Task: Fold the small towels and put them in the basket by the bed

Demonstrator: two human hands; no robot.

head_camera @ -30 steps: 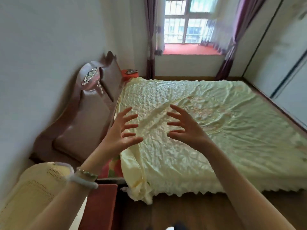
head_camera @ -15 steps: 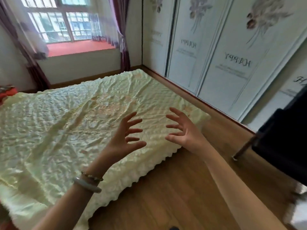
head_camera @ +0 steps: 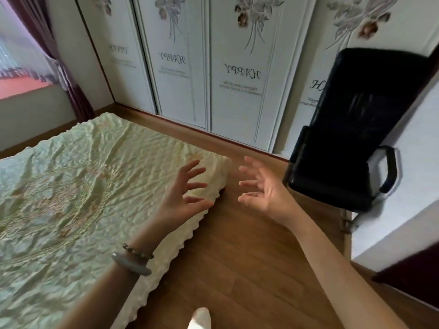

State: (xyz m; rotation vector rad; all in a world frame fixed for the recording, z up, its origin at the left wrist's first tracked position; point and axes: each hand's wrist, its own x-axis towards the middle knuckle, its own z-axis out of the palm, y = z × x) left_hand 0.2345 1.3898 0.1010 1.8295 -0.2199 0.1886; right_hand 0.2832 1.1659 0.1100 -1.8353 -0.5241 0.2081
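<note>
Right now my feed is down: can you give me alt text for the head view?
Both hands, left hand and right hand, are raised open and empty above the corner of a bed with a pale green cover. A black chair stands at right before white wardrobe doors. No towels or basket show.

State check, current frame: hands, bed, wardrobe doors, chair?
left hand: open, fingers spread, holding nothing
right hand: open, fingers spread, holding nothing
bedspread: spread flat, wrinkled, nothing on it
wardrobe doors: shut
black chair: nothing on the seat
towels, basket: not in view
</note>
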